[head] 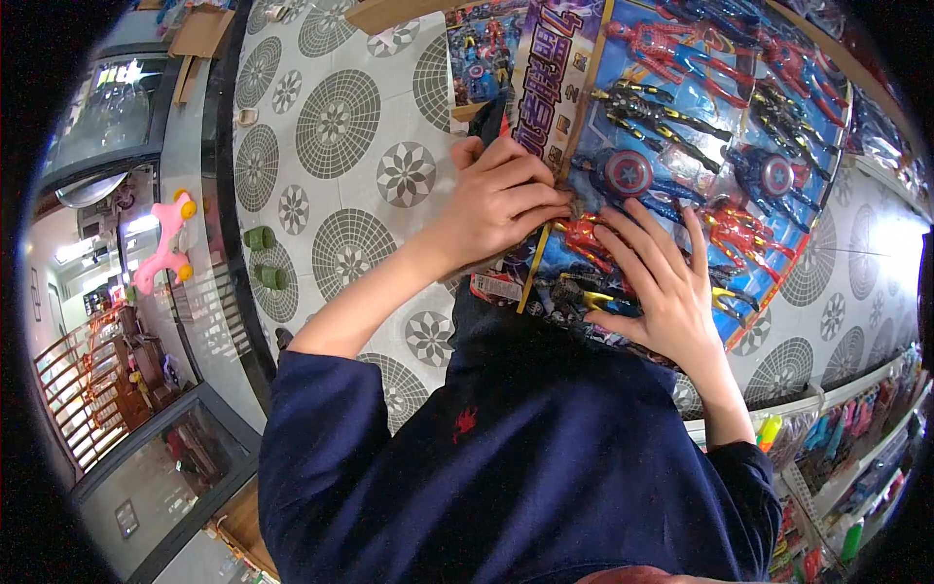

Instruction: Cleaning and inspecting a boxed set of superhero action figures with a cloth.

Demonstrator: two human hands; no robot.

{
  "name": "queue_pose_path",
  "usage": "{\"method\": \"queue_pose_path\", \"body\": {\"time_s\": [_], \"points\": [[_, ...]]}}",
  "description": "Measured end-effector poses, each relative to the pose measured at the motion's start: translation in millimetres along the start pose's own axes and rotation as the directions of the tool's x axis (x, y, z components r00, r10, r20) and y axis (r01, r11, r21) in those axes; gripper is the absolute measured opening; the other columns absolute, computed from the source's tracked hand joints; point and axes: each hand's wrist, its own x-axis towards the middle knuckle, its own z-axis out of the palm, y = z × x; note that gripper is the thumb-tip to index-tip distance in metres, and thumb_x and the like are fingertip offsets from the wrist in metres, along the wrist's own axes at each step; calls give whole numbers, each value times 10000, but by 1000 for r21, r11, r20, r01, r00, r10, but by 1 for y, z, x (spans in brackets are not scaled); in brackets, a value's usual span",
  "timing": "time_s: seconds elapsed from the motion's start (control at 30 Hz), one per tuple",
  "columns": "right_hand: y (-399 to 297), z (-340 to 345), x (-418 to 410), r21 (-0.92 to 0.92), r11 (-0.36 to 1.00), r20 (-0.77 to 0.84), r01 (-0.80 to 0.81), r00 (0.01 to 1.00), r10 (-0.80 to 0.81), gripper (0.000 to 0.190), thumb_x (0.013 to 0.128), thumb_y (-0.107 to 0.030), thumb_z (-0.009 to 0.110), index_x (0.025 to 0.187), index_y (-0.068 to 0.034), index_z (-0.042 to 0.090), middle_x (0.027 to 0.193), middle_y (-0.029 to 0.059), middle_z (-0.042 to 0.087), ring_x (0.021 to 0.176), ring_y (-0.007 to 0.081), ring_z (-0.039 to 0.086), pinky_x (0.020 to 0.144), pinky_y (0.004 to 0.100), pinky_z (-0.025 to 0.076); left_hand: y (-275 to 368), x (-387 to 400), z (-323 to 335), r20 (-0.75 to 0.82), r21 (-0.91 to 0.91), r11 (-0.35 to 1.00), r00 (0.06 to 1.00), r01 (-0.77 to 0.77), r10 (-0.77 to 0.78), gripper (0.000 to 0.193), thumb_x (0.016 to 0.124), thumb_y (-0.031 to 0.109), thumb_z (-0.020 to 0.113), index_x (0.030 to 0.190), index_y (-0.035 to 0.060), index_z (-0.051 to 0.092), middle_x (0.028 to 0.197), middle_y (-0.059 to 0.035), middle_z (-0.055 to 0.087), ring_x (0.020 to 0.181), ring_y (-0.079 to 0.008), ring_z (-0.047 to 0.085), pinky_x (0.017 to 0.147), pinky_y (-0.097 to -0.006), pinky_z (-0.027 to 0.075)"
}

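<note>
A large display card of superhero action figures (664, 117) under clear plastic lies in front of my body, turned sideways. My left hand (503, 201) is on the card's printed header strip (558, 80), its fingers bent and bunched at the strip's inner edge; whether they pinch anything cannot be told. Spread over the plastic, my right hand (657, 285) rests with its fingers apart on the lower figures, near a red and gold figure (744, 237). Two figures with round shields (629, 173) lie just above its fingertips. Part of the card's lower edge is hidden by my hands.
Beyond the header stands a smaller picture panel (485, 58) beside cardboard (394, 11). Green slippers (271, 277) lie on the patterned tile floor (343, 124) near a glass door. Racks with packaged goods (839, 431) line the right side. A pink ride-on toy (164, 244) is at left.
</note>
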Motion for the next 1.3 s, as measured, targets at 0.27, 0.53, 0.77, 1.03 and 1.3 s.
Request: {"method": "queue_pose_path", "body": {"time_s": [0.27, 0.53, 0.77, 1.03, 1.3], "points": [[1, 4, -3, -25, 1000, -46, 3, 999, -4, 830, 661, -516, 730, 1362, -125, 520, 1347, 104, 476, 1336, 308, 384, 1157, 559, 210, 12, 14, 7, -62, 56, 997, 997, 52, -49, 146, 666, 267, 819, 730, 189, 712, 788, 82, 606, 825, -133, 520, 764, -358, 258], [0, 3, -2, -18, 1000, -65, -22, 998, 21, 817, 652, -508, 743, 1359, -153, 535, 1380, 121, 448, 1346, 328, 371, 1149, 577, 212, 6, 25, 3, -195, 211, 973, 979, 93, -51, 169, 648, 243, 830, 743, 190, 701, 742, 80, 593, 776, -130, 520, 751, -343, 250], [-1, 4, -3, 7, 995, -132, -102, 986, 102, 850, 603, -520, 771, 1376, -257, 534, 1551, 262, 227, 1447, 396, 221, 1130, 651, 126, -9, 18, -7, -241, 236, 959, 966, 154, -96, 137, 690, 240, 810, 790, 207, 721, 759, 86, 556, 789, -133, 518, 767, -351, 250], [3, 4, -2, -32, 994, -68, -102, 993, 100, 861, 592, -620, 745, 1358, -269, 566, 1554, 262, 230, 1446, 392, 242, 1143, 627, 94, -23, 57, 0, -102, 84, 996, 994, -39, 47, 146, 674, 213, 818, 804, 209, 751, 758, 83, 598, 772, -114, 526, 772, -341, 242], [2, 2, -3, 20, 994, -62, -103, 993, 104, 918, 539, -532, 791, 1377, -261, 531, 1557, 272, 217, 1460, 364, 225, 1150, 615, 94, -20, 68, 12, -181, 123, 992, 983, 40, -18, 181, 668, 268, 836, 757, 175, 709, 727, 68, 615, 762, -115, 548, 778, -342, 243]]}}
